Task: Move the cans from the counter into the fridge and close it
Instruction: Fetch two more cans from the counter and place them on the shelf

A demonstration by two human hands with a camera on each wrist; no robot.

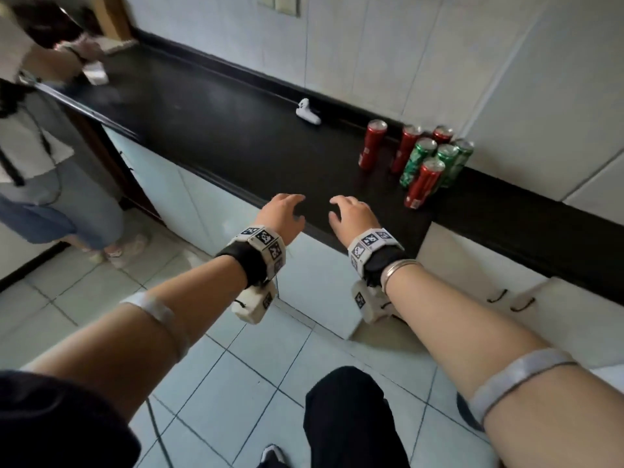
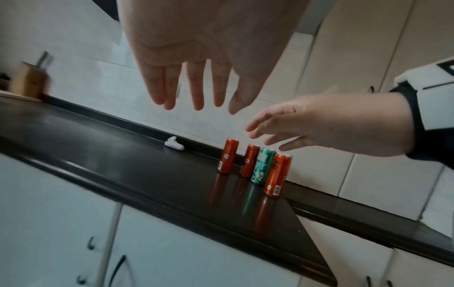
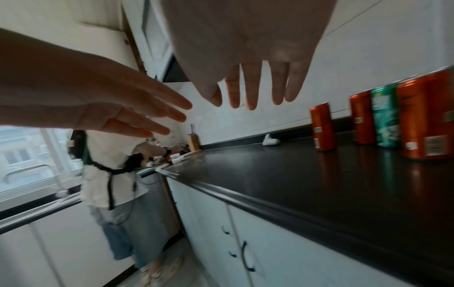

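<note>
Black and glossy, the counter [image 1: 216,130] runs along a white tiled wall [image 1: 422,45], and the cans [image 1: 425,157] stand upright in a tight cluster near its back edge, toward the right end. Seven show in the head view: four red, three green. One red can [image 1: 371,145] stands a little apart on the left of the group, another red can [image 1: 424,183] stands nearest the front edge, and the green cans [image 1: 418,162] sit packed between the red ones. Their reflections show on the counter's surface.

The left hand [image 1: 283,216] and the right hand [image 1: 351,214] hover side by side over the counter's front edge, palms down, left of the cans and apart from them. Both are empty, fingers spread and only lightly bent; the wrist views show the fingers [image 2: 196,91] of each nearly straight. Each wrist carries a band of black-and-white marker tiles.

A small white object [image 1: 307,113] lies against the back edge, left of the cans. White cabinet doors [image 1: 162,184] with dark handles sit below the counter. At the far left end another person [image 3: 115,161] in a white top and light jeans stands at the counter, near a wooden knife block [image 3: 194,142]. The fridge is not in any view.
</note>
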